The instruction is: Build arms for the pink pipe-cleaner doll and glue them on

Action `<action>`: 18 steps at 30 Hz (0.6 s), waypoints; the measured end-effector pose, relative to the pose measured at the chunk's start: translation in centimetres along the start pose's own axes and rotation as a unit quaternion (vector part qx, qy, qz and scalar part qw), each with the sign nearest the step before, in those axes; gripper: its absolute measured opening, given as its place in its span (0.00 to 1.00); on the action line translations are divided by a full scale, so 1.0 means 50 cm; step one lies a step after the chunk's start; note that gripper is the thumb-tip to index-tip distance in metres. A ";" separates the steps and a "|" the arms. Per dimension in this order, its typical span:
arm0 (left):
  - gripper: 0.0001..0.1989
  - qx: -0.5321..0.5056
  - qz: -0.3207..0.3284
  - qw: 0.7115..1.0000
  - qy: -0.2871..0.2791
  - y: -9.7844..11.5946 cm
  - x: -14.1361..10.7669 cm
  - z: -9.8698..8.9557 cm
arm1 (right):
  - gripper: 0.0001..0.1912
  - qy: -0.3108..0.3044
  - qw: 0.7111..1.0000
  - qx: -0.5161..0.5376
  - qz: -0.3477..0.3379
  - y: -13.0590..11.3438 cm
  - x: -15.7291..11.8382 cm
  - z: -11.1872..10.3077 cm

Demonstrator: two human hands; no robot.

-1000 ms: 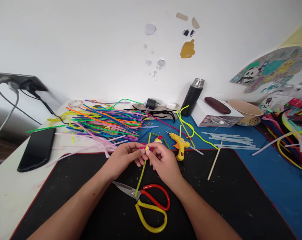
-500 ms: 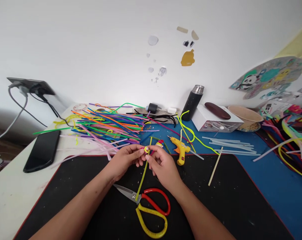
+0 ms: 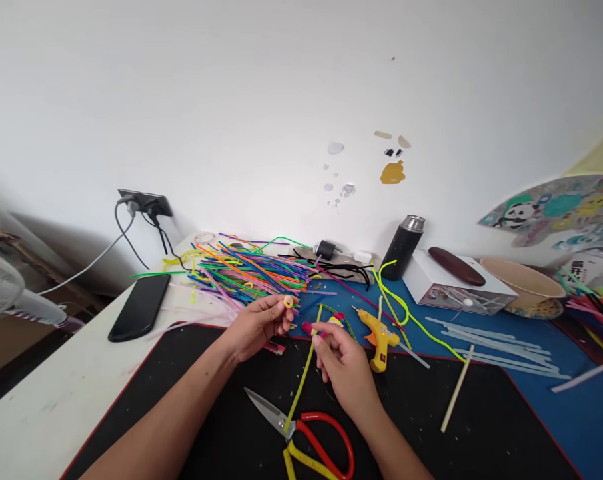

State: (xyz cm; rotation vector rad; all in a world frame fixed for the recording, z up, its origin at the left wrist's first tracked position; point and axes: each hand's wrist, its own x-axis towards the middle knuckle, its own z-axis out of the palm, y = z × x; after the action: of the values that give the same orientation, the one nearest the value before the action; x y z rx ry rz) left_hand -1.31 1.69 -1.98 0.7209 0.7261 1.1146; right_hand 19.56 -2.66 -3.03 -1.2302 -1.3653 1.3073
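My left hand (image 3: 265, 323) pinches a small yellow fuzzy coil (image 3: 288, 302) with a pale pink centre between thumb and fingertips. A little to the right and lower, my right hand (image 3: 344, 357) has thumb and forefinger closed on a small magenta fuzzy piece (image 3: 308, 328). Below the hands, a yellow-green pipe cleaner (image 3: 302, 388) lies slanted, its lower end over the scissors (image 3: 326, 427), which have one red and one yellow handle. Partly hidden behind my right hand is a small red and yellow fuzzy figure (image 3: 336, 319).
A yellow glue gun (image 3: 380, 339) lies right of my right hand, near clear glue sticks (image 3: 501, 343) and a thin wooden stick (image 3: 457, 390). Many coloured pipe cleaners (image 3: 251, 270) are heaped behind. A phone (image 3: 140, 307) lies left; a black flask (image 3: 404, 248) stands near the wall.
My hands have come apart from the yellow coil: the left keeps it, the right has drawn away with the magenta piece. The camera view has shifted up and left.
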 end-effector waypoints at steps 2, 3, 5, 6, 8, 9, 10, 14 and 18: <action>0.20 -0.002 0.000 1.000 0.000 -0.001 0.001 0.000 | 0.29 0.000 1.000 -0.002 -0.001 0.000 0.000 0.000; 0.20 -0.003 0.000 1.000 0.000 -0.002 0.001 0.000 | 0.29 0.001 1.000 -0.003 -0.001 0.000 0.000 0.000; 0.20 -0.004 0.001 1.000 0.001 -0.005 0.002 -0.001 | 0.28 0.002 1.000 -0.006 -0.003 -0.001 0.001 0.000; 0.20 -0.005 0.002 1.000 0.003 -0.006 0.002 -0.002 | 0.28 0.002 1.000 -0.008 -0.004 -0.002 0.001 0.000; 0.20 -0.005 0.003 1.000 0.006 -0.008 0.003 -0.002 | 0.27 0.003 1.000 -0.013 -0.007 -0.003 0.000 0.000; 0.20 -0.005 0.003 1.000 0.008 -0.008 0.003 -0.002 | 0.27 0.003 1.000 -0.017 -0.009 -0.003 0.000 -0.001; 0.20 -0.006 0.003 1.000 0.009 -0.008 0.003 -0.002 | 0.27 0.003 1.000 -0.019 -0.012 -0.003 0.000 -0.001; 0.19 0.000 0.008 1.000 0.019 -0.008 0.004 -0.001 | 0.26 0.005 1.000 -0.019 -0.017 -0.001 -0.001 -0.002; 0.19 0.001 0.012 0.999 0.032 -0.010 0.007 -0.005 | 0.24 0.017 0.999 -0.014 -0.030 -0.005 0.000 -0.006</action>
State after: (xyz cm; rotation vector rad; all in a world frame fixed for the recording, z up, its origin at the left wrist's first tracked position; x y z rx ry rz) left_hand -1.16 1.94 -2.57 0.6999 0.7750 1.1628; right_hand 19.83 -2.62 -2.76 -1.2171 -1.3899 1.2242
